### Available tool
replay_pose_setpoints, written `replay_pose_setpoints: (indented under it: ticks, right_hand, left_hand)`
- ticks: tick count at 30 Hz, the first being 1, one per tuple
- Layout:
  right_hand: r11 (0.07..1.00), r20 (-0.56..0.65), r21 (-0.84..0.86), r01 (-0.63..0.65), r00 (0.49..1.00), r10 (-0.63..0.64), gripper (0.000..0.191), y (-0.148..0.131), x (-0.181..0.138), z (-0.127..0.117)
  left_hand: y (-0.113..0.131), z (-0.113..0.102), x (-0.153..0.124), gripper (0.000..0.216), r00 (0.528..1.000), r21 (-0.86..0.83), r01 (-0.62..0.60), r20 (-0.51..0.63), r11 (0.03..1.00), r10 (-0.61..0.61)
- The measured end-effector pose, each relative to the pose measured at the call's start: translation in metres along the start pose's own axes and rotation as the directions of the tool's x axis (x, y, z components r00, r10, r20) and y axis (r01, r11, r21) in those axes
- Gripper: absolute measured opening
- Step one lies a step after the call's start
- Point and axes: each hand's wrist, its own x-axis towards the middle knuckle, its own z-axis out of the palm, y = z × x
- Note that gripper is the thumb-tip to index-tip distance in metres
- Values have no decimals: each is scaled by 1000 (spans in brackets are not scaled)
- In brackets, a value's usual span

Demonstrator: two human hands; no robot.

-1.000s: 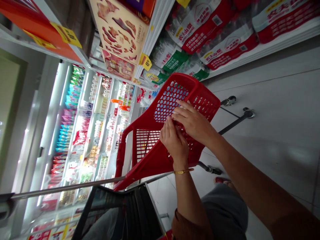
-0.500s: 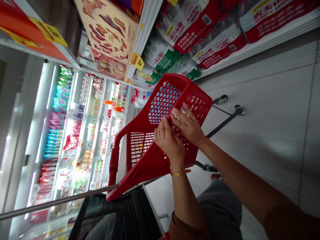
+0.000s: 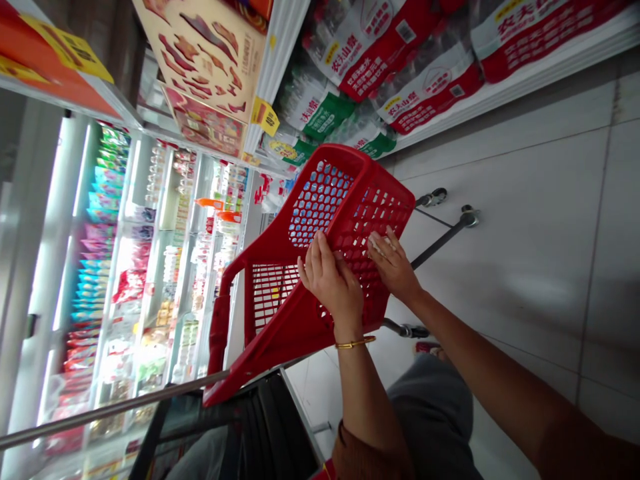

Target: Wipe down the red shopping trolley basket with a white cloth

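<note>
A red plastic shopping cart (image 3: 280,347) with perforated walls fills the middle of the view. My left hand (image 3: 333,280), with a gold bracelet at the wrist, lies over the cart's upper edge, its fingers stretched out and close together. To its right, my right hand (image 3: 395,267) is in front of the cart's perforated wall, fingers extended and slightly bent. Something pale shows at the right fingers, too unclear to name. Whether either palm presses on the plastic is hidden.
Wrapped packs of bottled water (image 3: 425,87) line a low shelf at the upper right. Boxed goods (image 3: 200,53) sit nearer the top left. A lit display case (image 3: 165,267) runs along the left. A metal rail (image 3: 115,407) crosses below it. Tiled floor (image 3: 525,267) lies at right.
My right hand has moved apart from my left, rightward and slightly down along the cart wall. The whole view has shifted a little, so the cart sits slightly further left.
</note>
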Motion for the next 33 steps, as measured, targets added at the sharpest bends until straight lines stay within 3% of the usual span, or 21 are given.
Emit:
replay_pose_setpoints:
  ticks: [4,8,15,19,21,27,33]
  right_hand:
    - [1000,-16,0,0,1000,0,48,6,-9,1]
    - [998,-87,6,67,994,-67,59,-2,2,-3]
    - [985,-179,53,166,972,-154,73,-47,64,-17]
    - [997,-104,42,71,992,-66,51,-63,95,-16]
    - [998,-104,36,50,994,-46,47,-63,101,-12]
    - [989,-182,-17,147,972,-147,48,-52,102,2]
    - [979,-185,-53,199,961,-206,69,-50,102,2]
  left_hand:
    - [0,1,0,47,1000,-4,-2,-5,1000,2]
    - [0,1,-1,47,1000,-5,-10,-13,1000,10]
    - [1,-1,-5,48,1000,-30,9,-12,1000,-9]
    - [0,1,-5,46,999,-49,1,-40,999,-3]
    - [0,2,-5,44,998,-51,-3,-56,999,0]
    - [2,2,-5,42,998,-44,25,-59,999,-27]
    - [5,0,-4,41,997,-41,20,-72,999,-23]
